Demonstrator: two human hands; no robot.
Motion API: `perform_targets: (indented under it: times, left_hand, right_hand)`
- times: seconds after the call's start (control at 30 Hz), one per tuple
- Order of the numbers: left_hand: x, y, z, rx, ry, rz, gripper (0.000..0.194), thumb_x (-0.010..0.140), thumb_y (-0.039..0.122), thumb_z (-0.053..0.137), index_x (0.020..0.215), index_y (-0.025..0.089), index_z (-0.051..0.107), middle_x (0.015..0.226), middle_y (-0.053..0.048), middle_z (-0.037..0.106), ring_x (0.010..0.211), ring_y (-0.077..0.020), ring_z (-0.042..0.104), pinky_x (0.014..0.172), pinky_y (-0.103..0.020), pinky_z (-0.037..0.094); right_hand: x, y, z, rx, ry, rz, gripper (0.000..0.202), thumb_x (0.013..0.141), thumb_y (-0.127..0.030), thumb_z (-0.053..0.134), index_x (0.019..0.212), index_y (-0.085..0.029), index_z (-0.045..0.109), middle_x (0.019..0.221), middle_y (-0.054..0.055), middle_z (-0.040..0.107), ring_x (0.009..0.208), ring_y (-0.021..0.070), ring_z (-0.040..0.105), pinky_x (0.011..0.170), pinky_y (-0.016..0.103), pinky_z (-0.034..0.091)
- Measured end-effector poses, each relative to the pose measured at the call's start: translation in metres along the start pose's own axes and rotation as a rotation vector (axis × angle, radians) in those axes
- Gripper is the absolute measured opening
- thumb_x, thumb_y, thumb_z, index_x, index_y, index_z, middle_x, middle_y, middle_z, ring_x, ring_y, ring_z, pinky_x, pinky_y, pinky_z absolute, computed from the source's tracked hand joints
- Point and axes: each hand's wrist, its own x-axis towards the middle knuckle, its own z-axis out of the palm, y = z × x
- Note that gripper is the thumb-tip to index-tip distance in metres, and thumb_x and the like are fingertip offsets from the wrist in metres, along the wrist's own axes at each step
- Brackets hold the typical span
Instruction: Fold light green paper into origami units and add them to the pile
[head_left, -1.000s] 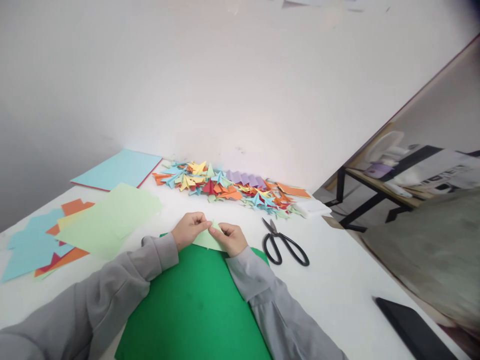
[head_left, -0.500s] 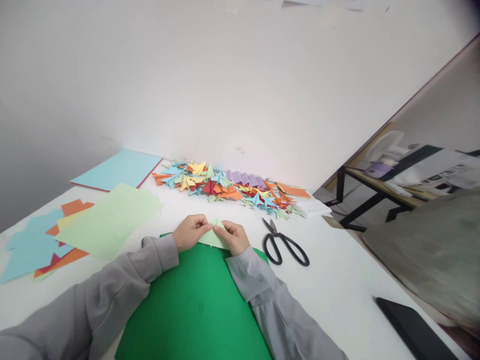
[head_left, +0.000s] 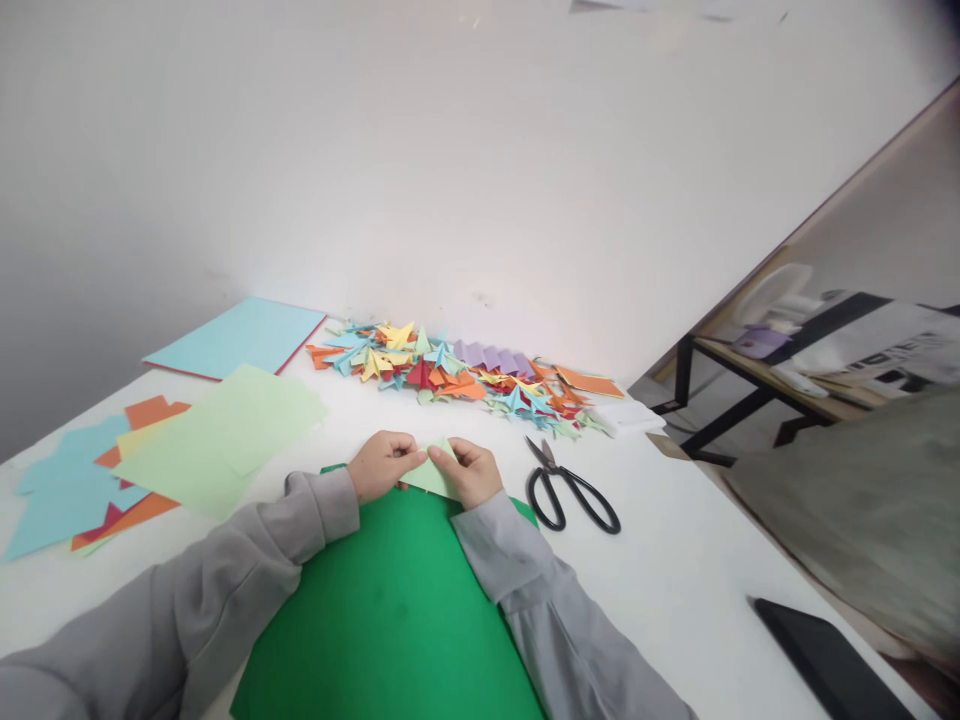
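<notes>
A small piece of light green paper is pinched between both hands, above the far end of a green sheet. My left hand grips its left side with thumb and fingertips. On the other side my right hand holds it, thumb pressed on top. The two thumbs almost meet, and the fingers under the paper are hidden. Black-handled scissors lie slightly spread to the right of my right hand.
Folded paper pieces in many colours are heaped along the wall. At left lie loose coloured sheets and a light blue stack. A black flat device rests near the right table edge. Beyond stands a wooden bench.
Both hands have shifted very slightly on the light green paper, and its upper edge between the thumbs looks different. The view has moved a little; the other things lie as before.
</notes>
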Motion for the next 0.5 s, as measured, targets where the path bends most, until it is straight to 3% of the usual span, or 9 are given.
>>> perform_targets:
  times: [0.27,0.5]
  left_hand:
    - [-0.003,0.004,0.001,0.082,0.038,0.027,0.038,0.066,0.043,0.052,0.044,0.017,0.034,0.035,0.008,0.028,0.031,-0.0060,0.035,0.032,-0.019,0.025]
    - [-0.004,0.006,-0.001,0.109,0.073,0.109,0.050,0.064,0.044,0.056,0.036,0.017,0.025,0.032,0.008,0.022,0.033,-0.0033,0.024,0.037,-0.021,0.017]
  right_hand:
    - [0.001,0.005,-0.001,-0.016,0.077,0.003,0.028,0.052,-0.039,0.069,0.059,-0.013,0.063,0.048,-0.002,0.056,0.042,0.0098,0.044,0.042,0.024,0.035]
    - [0.004,0.011,-0.003,0.034,0.133,0.008,0.028,0.050,-0.039,0.070,0.058,-0.013,0.064,0.045,-0.002,0.055,0.040,0.0095,0.043,0.041,0.024,0.034]
